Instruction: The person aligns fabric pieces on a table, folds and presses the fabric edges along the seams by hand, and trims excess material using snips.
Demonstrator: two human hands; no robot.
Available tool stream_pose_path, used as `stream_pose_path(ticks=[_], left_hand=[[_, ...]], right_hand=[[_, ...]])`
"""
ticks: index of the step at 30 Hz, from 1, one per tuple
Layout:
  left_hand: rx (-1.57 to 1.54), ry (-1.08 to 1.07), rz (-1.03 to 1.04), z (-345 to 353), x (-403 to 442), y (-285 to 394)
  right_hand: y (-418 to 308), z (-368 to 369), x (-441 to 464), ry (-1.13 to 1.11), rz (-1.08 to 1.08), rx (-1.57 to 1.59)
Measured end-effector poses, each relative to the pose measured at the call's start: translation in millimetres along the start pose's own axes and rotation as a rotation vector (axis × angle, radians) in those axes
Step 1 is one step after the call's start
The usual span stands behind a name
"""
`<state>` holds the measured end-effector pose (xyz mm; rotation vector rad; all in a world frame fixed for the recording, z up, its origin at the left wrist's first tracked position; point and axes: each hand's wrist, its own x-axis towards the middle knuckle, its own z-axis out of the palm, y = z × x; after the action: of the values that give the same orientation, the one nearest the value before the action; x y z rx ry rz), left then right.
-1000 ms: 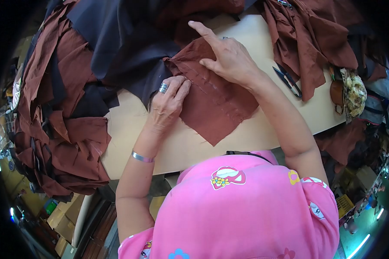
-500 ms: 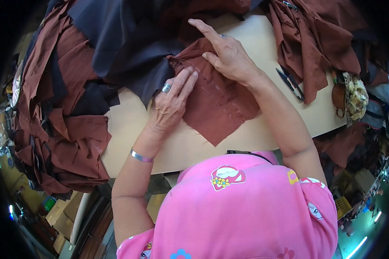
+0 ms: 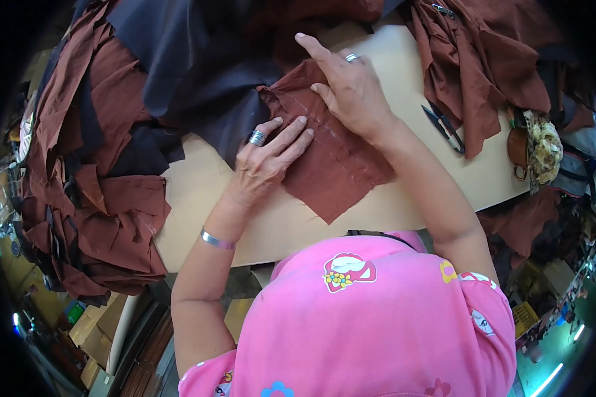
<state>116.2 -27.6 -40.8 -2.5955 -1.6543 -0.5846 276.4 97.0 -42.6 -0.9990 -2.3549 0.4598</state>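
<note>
A rust-brown cloth piece [image 3: 338, 178] with a stitched line and pale chalk-like marks lies on the table in front of me. My left hand [image 3: 265, 155], with a ring on it, rests on the cloth's left side, fingers spread and flat. On its upper right part lies my right hand [image 3: 357, 92]; the index finger and thumb stretch apart, while the remaining fingers are partly hidden. Neither hand grips anything that I can see. Dark navy fabric [image 3: 192, 79] adjoins the brown piece at its upper left.
Brown and dark cloth pieces [image 3: 106, 192] pile up on the left and hang over the edge. More brown fabric [image 3: 470, 73] lies at the right. Thread snips [image 3: 444, 129] rest beside it on the cream tabletop [image 3: 258, 231].
My left hand has slid slightly down and its fingers have spread, uncovering more of the stitched line. My right hand has shifted a little to the right and tilted.
</note>
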Motion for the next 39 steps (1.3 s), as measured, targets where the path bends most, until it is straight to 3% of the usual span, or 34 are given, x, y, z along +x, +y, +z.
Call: stream_pose_path(ticks=[1, 5, 7, 8, 11, 12, 25, 30, 34, 37, 39], left_hand=[[-0.022, -0.012, -0.03, -1, 0, 2], [-0.257, 0.004, -0.18, -10, 6, 5], [-0.348, 0.09, -0.286, -14, 12, 1], [-0.342, 0.155, -0.346, -16, 15, -4], [-0.105, 0.234, -0.465, -25, 29, -19], [-0.073, 0.167, -0.525, -22, 29, -26], [0.018, 0.082, -0.301, -4, 29, -64], [-0.041, 0.037, -0.331, -11, 31, -70], [-0.212, -0.006, -0.46, -21, 38, -80], [0.014, 0.115, -0.326, -19, 61, -67], [0.183, 0.0, -0.256, -13, 72, -73]], right_hand=[[-6, -3, -3, 0.076, -0.04, -0.152], [-18, 8, -21, 0.353, -0.324, -0.062], [-21, 16, -28, 0.145, -0.235, 0.365], [-21, 19, -32, 0.085, -0.153, 0.434], [-18, 24, -35, 0.074, -0.164, 0.359], [-19, 23, -35, 0.058, -0.178, 0.371], [-24, 15, -43, -0.096, -0.511, -0.192], [-26, 13, -42, -0.088, -0.567, -0.302], [-22, 15, -35, -0.133, -0.49, -0.127], [-21, 21, -30, -0.085, -0.466, -0.064], [-20, 26, -32, 0.038, -0.499, -0.08]])
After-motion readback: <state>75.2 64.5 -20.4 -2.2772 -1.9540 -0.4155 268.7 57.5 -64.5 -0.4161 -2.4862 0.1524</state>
